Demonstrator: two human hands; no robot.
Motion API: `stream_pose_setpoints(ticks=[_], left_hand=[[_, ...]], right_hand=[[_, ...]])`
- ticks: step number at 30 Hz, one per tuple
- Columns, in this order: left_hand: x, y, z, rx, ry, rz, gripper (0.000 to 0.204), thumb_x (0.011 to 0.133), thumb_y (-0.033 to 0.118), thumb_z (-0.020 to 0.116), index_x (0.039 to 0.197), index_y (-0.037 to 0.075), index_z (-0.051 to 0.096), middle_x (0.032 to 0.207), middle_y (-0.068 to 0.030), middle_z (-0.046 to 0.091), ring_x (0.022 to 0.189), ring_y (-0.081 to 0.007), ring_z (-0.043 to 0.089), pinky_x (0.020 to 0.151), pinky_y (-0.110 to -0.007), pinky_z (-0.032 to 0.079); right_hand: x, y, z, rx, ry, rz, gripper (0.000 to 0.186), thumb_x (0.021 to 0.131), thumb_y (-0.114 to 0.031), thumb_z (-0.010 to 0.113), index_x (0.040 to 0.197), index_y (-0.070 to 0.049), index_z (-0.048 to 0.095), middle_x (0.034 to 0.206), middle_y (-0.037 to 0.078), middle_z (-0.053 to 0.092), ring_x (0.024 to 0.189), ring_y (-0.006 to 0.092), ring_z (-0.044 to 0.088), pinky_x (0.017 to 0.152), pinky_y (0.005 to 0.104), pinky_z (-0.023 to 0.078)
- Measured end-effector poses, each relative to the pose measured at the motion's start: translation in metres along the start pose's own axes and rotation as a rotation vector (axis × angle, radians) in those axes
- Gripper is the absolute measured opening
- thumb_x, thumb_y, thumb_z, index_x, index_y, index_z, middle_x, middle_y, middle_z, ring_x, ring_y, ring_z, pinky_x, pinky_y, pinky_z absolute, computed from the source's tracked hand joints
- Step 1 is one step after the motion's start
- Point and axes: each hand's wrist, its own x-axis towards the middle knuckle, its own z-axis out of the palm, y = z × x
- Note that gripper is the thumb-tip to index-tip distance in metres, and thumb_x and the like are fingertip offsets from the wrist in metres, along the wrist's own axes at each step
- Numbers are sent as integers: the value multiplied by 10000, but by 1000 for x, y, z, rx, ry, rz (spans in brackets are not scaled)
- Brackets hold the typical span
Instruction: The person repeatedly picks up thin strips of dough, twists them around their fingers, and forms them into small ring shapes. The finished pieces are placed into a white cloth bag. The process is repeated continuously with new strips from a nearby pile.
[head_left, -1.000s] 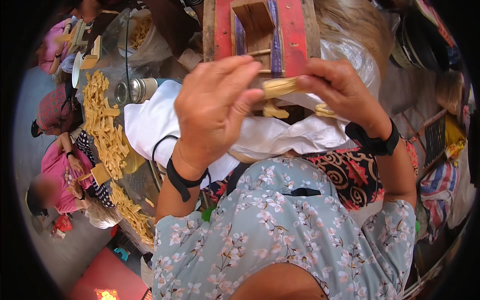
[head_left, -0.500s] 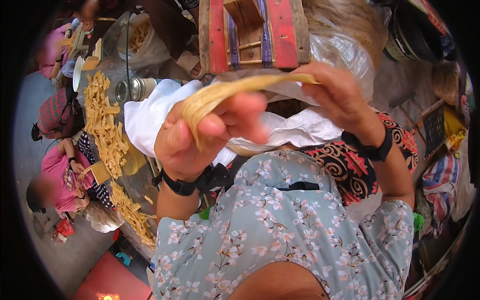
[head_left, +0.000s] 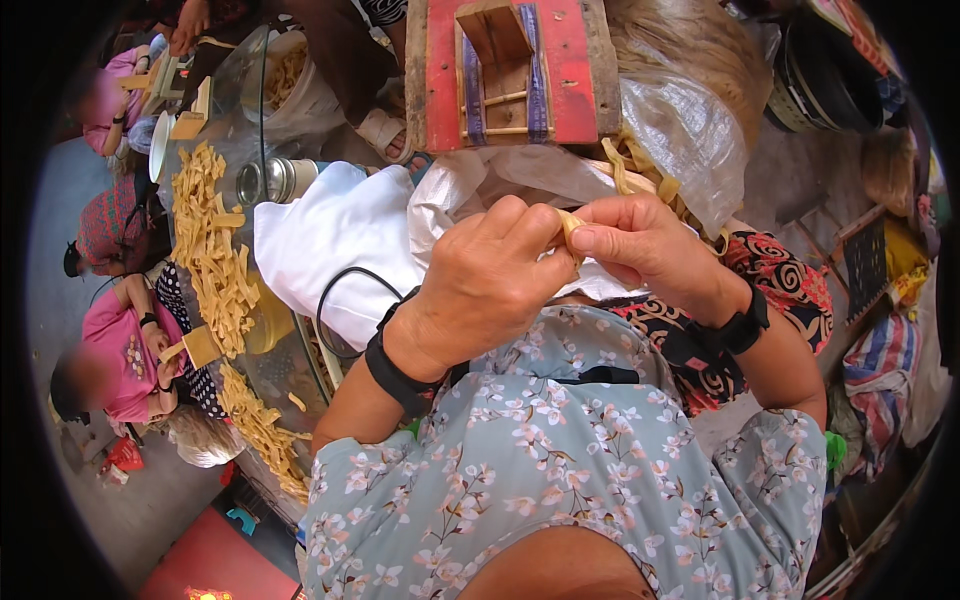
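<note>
My left hand (head_left: 485, 265) and my right hand (head_left: 650, 245) meet above my lap. Between their fingertips they pinch a pale yellow fibre strip (head_left: 570, 226), mostly hidden by the fingers. Both hands are closed. A white plastic sheet (head_left: 445, 198) lies under and beyond them. Past my right hand, more yellow fibre strips (head_left: 622, 170) lie loose by the sheet's edge.
Ahead stands a red-painted wooden board (head_left: 575, 85) with an upright block. Brown fibre (head_left: 665, 45) lies under clear plastic (head_left: 675, 135). At left are a white cloth (head_left: 340, 250), a metal-lidded jar (head_left: 285, 180), heaped yellow strips (head_left: 215, 260) and a seated person in pink (head_left: 120, 340).
My hands were apart with the strip stretched between them and my left fingers spread. Now they have come together and lower, the strip bunched between the fingertips. Loose strips beyond show now.
</note>
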Motion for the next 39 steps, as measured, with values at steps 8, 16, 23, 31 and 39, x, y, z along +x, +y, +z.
stream_pose_setpoints(ticks=[8,16,23,31,39], left_hand=[[-2,2,11,311,396,-54,148,829,219,734,956,146,759,1352,-64,671,1305,-288,567,1082,-500,428],[-16,-10,15,73,351,-311,168,843,132,740,1007,156,771,1324,-77,704,1181,-314,650,1118,-536,387],[-17,5,10,35,266,-110,287,813,246,834,1029,79,745,854,-38,684,694,-247,614,667,-368,480],[-17,2,15,-1116,166,-815,80,951,67,743,947,-8,714,807,-16,710,673,-56,621,594,-235,492],[-30,-19,5,-1316,386,-940,60,974,62,723,987,4,720,787,-5,684,651,-46,605,578,-195,484]], right_hand=[[8,4,3,568,-85,-103,197,983,-293,718,936,-106,677,656,-85,500,514,16,368,453,212,250],[8,-1,-3,220,10,-71,139,969,-164,680,1071,-84,631,768,-57,548,587,10,409,504,195,298],[7,0,8,191,62,-224,385,973,-108,673,1337,-21,584,1083,24,662,918,58,585,765,218,476],[8,8,12,-9,43,-321,448,1000,-99,670,1423,-9,551,1062,24,703,952,79,649,806,265,535],[-12,-13,-13,-568,94,-292,288,1016,-133,672,1262,15,658,755,11,636,712,75,567,615,274,464]])
